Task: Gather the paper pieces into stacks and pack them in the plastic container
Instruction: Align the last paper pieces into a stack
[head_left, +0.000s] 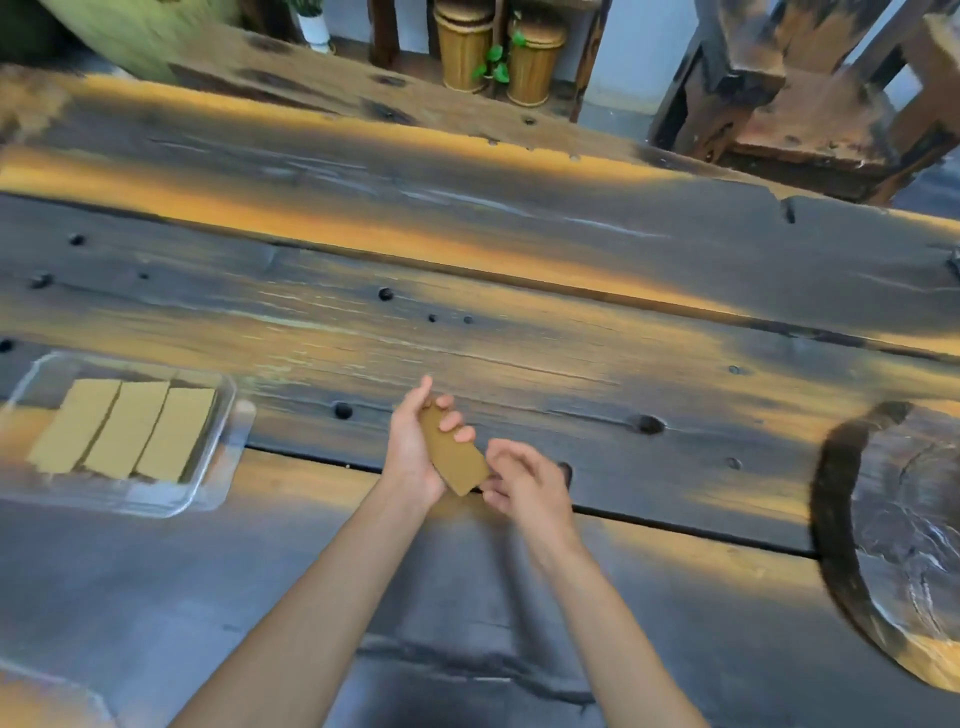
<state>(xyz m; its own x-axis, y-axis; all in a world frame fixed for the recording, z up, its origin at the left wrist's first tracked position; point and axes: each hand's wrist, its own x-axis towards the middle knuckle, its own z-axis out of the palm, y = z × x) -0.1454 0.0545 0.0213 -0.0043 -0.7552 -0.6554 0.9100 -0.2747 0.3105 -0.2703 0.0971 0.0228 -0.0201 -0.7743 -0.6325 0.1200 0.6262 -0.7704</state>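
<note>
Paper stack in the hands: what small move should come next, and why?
Probably carry the paper stack left to the plastic container. The left hand already grips it, the right hand touches its lower end, and three stacks lie there with room at the left.

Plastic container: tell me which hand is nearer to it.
Left. The left hand, holding a paper stack, is on the side toward the plastic container at the table's left. The right hand is farther right, beyond the stack.

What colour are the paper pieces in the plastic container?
Tan, kraft-like brown: three stacks side by side in the clear plastic container. The head view shows it, slightly blurred.
</note>
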